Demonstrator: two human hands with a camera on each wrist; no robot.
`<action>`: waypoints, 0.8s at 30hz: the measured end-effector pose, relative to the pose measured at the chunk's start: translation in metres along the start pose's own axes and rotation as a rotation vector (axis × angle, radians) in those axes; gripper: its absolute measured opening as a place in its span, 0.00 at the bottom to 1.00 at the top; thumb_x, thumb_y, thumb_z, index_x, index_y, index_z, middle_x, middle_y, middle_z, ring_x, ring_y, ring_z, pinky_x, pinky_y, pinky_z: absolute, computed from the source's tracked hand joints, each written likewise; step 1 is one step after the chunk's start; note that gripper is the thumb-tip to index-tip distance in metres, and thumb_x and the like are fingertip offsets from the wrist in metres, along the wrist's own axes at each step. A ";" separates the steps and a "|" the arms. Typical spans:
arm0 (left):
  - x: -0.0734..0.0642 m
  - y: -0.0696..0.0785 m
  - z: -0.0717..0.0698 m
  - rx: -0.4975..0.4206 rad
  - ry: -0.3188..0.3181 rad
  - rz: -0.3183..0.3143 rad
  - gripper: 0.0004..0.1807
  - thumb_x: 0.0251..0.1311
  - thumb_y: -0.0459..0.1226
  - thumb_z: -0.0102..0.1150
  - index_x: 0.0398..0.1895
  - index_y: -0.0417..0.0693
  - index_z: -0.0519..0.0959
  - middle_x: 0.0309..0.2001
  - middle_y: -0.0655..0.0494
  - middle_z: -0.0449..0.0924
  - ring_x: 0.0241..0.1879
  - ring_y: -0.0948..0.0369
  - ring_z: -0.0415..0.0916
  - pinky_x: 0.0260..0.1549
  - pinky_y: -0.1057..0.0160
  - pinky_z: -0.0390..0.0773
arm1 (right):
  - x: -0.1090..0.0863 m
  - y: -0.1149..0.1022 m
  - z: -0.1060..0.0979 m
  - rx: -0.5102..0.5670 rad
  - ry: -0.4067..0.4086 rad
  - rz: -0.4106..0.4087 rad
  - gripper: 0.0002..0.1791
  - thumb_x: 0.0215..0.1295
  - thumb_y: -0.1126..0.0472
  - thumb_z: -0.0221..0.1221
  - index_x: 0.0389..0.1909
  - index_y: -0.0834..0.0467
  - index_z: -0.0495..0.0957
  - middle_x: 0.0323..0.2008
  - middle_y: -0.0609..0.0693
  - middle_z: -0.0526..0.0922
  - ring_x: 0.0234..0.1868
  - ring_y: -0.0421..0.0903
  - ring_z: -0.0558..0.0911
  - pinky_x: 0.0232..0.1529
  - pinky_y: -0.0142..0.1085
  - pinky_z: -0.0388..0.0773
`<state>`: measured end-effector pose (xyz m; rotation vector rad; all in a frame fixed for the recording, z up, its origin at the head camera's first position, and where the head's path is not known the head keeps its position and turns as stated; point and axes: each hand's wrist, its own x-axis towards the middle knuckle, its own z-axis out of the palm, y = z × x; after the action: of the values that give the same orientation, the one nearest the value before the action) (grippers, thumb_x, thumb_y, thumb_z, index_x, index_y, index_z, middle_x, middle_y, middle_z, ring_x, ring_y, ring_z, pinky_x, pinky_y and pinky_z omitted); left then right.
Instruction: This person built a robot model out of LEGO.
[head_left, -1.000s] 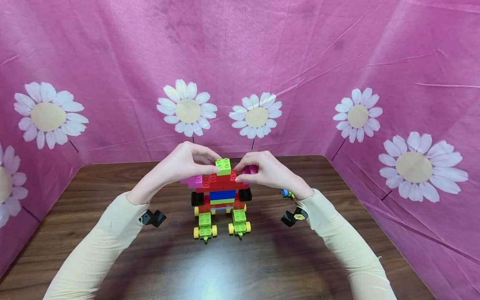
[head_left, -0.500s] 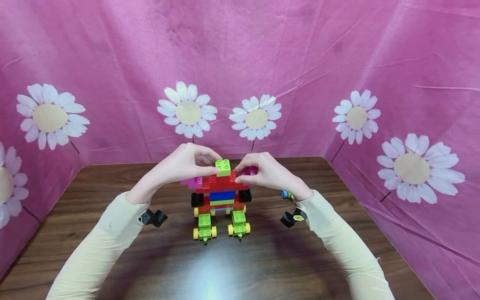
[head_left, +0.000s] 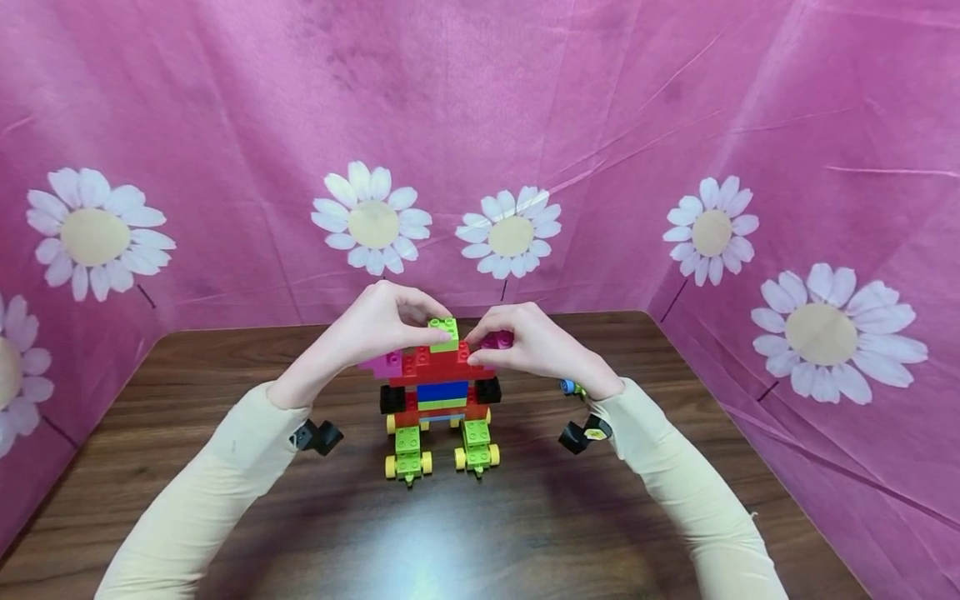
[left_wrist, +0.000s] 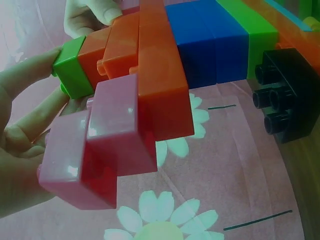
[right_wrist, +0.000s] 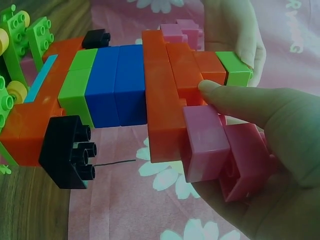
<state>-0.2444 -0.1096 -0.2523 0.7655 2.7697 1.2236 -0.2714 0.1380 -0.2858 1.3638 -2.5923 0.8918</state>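
A figure built of toy building bricks stands upright on the table. Its top is a lime green brick (head_left: pixel 443 334), which my left hand (head_left: pixel 382 321) pinches, the thumb lying across its front. Below that come red bricks (head_left: pixel 442 363), orange-looking in the wrist views, then blue bricks (right_wrist: pixel 116 85). My right hand (head_left: pixel 525 337) grips the red upper part, its thumb on a red brick in the right wrist view. Pink bricks (left_wrist: pixel 100 145) step out at both sides near the hands. Black bricks (head_left: pixel 487 389) jut out lower down. Two lime green wheeled bases (head_left: pixel 477 446) with yellow wheels form the feet.
A small blue and green piece (head_left: pixel 572 387) lies on the wooden table (head_left: pixel 360 533), partly behind the right wrist. Black wrist cameras (head_left: pixel 318 437) hang below both wrists. A pink cloth (head_left: pixel 600 100) printed with daisies encloses the back and sides.
My left hand has shifted slightly right, and its thumb has slid from the lime green brick's left edge onto its front. The right hand and the brick figure look unmoved.
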 end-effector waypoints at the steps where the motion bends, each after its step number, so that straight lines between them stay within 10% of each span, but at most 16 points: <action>1: 0.000 0.001 0.000 0.000 0.001 -0.003 0.15 0.52 0.44 0.74 0.43 0.53 0.88 0.39 0.56 0.90 0.45 0.57 0.84 0.47 0.54 0.83 | 0.000 0.000 0.000 0.002 0.001 0.002 0.09 0.56 0.54 0.72 0.37 0.51 0.88 0.33 0.42 0.87 0.27 0.35 0.76 0.28 0.29 0.74; 24: -0.003 -0.002 0.008 0.006 0.044 0.012 0.16 0.54 0.43 0.73 0.46 0.51 0.87 0.41 0.54 0.90 0.40 0.59 0.86 0.43 0.57 0.82 | -0.001 0.000 -0.001 0.017 0.000 -0.002 0.10 0.56 0.54 0.72 0.38 0.51 0.88 0.33 0.42 0.87 0.27 0.35 0.75 0.27 0.29 0.73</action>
<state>-0.2410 -0.1069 -0.2600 0.7659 2.8086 1.2506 -0.2708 0.1388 -0.2853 1.3701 -2.5890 0.9157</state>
